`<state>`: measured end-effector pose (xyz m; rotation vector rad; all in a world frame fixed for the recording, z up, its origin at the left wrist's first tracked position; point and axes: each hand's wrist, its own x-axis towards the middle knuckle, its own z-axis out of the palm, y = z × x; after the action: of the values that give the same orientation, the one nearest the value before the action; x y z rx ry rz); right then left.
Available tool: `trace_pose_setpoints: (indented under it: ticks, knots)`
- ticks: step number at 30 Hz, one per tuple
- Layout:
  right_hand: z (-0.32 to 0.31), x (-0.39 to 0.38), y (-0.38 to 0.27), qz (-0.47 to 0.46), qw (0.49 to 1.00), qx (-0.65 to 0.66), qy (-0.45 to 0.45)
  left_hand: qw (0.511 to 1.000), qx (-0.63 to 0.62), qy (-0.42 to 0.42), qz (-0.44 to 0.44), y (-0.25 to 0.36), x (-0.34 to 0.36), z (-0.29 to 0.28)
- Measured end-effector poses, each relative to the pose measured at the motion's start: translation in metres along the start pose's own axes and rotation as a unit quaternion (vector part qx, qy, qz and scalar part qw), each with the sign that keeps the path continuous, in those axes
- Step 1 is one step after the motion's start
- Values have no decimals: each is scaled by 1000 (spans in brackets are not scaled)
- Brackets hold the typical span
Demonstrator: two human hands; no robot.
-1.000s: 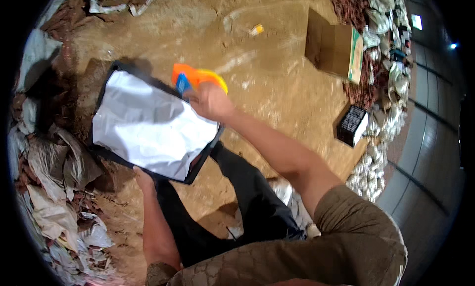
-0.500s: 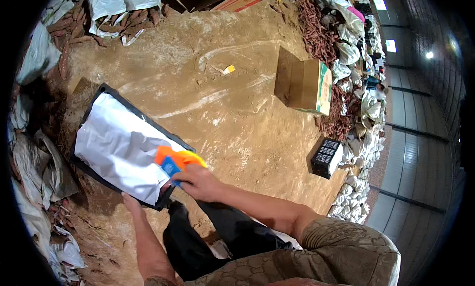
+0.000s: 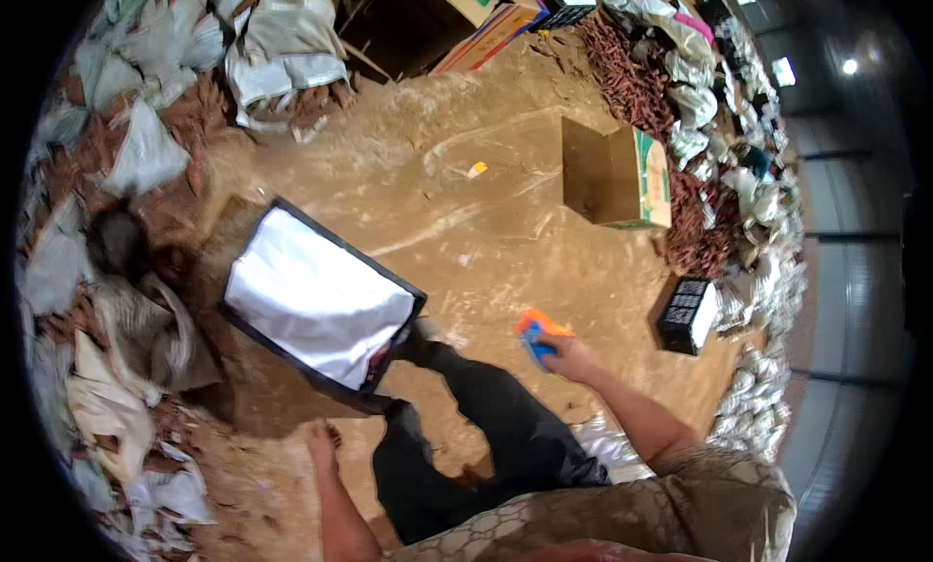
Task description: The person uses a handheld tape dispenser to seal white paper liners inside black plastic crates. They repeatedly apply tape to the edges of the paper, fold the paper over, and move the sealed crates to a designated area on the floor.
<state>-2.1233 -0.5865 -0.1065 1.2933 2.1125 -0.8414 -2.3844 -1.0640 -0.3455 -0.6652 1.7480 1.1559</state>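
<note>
In my right hand (image 3: pixel 573 360) is an orange-and-blue hand tool (image 3: pixel 536 336), perhaps a tape dispenser, held out over the dirt floor to the right of my legs. Its details are blurred. My left hand (image 3: pixel 326 443) hangs low, empty, fingers loosely bent and apart, just short of a black crate (image 3: pixel 301 375). That crate stands tilted across the view in front of my feet, with a white sheet (image 3: pixel 316 288) spread over its top. The sheet hides nearly all of what lies inside; a little dark red shows at the near right corner.
An open cardboard box (image 3: pixel 607 178) lies farther right, with a black crate (image 3: pixel 685 314) below it. Heaps of red sweet potatoes (image 3: pixel 702 222) and white sacks (image 3: pixel 146 149) line both sides. Another big carton (image 3: pixel 418 27) stands at the back. A small yellow scrap (image 3: pixel 477 169) is on the floor.
My right hand has swung right, away from the crate, with the tool. My left hand has let go of the crate's near edge and drawn back. The white sheet lies flatter.
</note>
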Motion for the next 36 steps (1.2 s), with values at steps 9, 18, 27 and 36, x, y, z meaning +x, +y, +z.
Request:
trace_pose_setpoints:
  ticks: [9, 18, 27, 36]
  knots:
    - [-38, -93, 245, 160, 979, -21, -122, 974, 8, 96, -207, -70, -231, -11]
    - [-88, -39, 342, 56, 988, 132, -60, 986, 155, -55, 21, 200, -192, 247]
    - [-235, 27, 330, 132, 959, 237, 78, 943, 257, -151, 147, 411, -183, 468]
    - [-317, 49, 364, 239, 855, 461, -13, 807, 540, -190, 142, 469, -127, 528]
